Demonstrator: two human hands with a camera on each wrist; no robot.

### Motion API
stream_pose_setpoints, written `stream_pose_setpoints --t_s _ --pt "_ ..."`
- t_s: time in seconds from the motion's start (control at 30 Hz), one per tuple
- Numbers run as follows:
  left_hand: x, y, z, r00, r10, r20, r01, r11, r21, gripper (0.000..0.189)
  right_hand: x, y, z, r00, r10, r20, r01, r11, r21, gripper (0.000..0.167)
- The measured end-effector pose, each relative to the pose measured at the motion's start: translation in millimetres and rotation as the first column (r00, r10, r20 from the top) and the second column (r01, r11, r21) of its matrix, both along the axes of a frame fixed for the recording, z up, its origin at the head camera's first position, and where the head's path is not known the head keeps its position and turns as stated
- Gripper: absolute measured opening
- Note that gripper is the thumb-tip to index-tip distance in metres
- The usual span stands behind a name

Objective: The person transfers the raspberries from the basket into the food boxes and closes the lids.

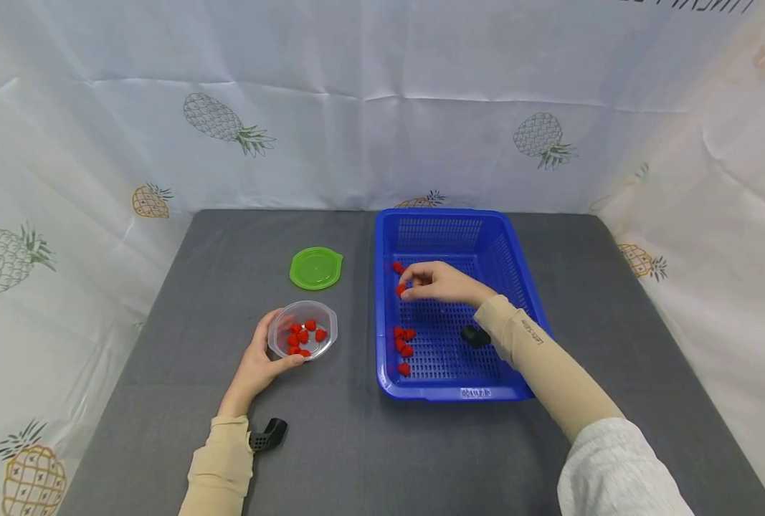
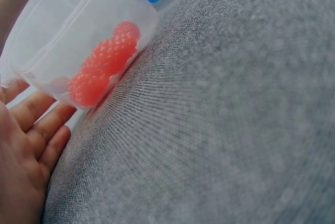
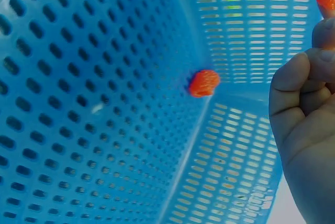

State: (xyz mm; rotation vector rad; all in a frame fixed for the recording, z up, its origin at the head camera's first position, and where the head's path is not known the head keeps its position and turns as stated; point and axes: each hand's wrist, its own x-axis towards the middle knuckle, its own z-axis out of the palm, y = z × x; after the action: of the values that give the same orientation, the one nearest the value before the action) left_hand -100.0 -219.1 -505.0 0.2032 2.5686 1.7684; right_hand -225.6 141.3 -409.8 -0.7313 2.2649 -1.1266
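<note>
We find our left hand [image 1: 259,365] cupping the clear tub [image 1: 302,330] of red raspberries [image 1: 303,335] on the grey table [image 1: 330,444], fingers curled round its wall. Our right hand [image 1: 436,282] sits inside the blue basket [image 1: 524,287], fingertips pinching one raspberry [image 1: 400,289]; another lies at its 11 o'clock, more at 7 o'clock. A green lid [image 1: 315,268] rests at 12 o'clock from the tub, nothing between them.
</note>
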Motion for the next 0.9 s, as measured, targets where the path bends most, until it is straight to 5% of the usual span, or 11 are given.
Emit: stream_pose_setpoints --t_s 0.9 --pt "0.1 0.1 1.1 1.0 0.007 0.017 -0.007 1.0 -0.012 0.089 8.6 -16 39.0 0.994 -0.054 -0.099 0.04 0.99 -0.138 0.018"
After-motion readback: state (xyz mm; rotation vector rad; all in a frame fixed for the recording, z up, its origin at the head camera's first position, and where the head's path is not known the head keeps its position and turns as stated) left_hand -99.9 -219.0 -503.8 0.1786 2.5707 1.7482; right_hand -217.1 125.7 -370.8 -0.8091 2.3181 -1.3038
